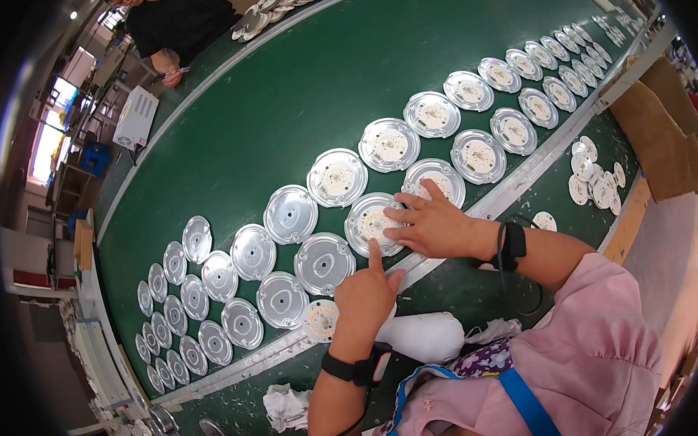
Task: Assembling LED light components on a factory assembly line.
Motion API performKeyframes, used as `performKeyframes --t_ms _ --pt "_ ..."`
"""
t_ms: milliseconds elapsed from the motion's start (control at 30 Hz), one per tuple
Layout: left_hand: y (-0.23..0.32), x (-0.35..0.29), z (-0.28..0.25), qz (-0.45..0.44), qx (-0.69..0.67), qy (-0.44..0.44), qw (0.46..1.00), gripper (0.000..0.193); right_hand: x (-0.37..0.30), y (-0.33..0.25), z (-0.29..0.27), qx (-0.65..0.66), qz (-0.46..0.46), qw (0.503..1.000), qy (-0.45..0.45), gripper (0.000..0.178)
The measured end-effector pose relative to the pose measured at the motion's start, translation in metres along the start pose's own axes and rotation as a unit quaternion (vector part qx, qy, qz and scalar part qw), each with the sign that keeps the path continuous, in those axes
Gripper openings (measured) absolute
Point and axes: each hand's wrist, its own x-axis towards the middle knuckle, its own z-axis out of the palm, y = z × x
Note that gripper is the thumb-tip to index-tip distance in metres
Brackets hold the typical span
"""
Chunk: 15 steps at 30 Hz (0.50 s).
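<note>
1. We find the shiny round metal disc with a raised rim under both hands, on the long green work table, near its pale metal edge rail. A round white circuit board with small yellowish dots sits in its middle.
2. We see the right hand spread wide, its fingertips resting at the board's right side or just over it. The left hand points its index finger at the board's lower edge, the thumb held apart; we cannot tell whether its curled fingers hold anything.
3. As we judge it, the part done runs up to the right: populated discs stand in two rows, each with a white board at its centre (the farthest ones are too small for us to be sure).
4. What is left, we judge, lies to the left: bare silver discs, in about three rows, show no board. The disc in hand sits right at that border, its board in place; whether it is fully seated, we cannot tell.
5. We also see loose white boards heaped beyond the rail, and a single loose board beside the left wrist.
</note>
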Motion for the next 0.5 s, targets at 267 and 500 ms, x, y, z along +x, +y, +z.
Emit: performKeyframes --t_ms 267,500 --pt "0.0021 -0.0007 0.0004 0.011 0.001 0.029 1.000 0.065 0.0009 0.0009 -0.0005 0.015 0.006 1.000 -0.009 0.023" --pt "0.0028 -0.0005 -0.0008 0.015 -0.003 0.026 1.000 0.066 0.0019 0.0004 -0.0034 0.017 0.007 1.000 -0.021 0.022"
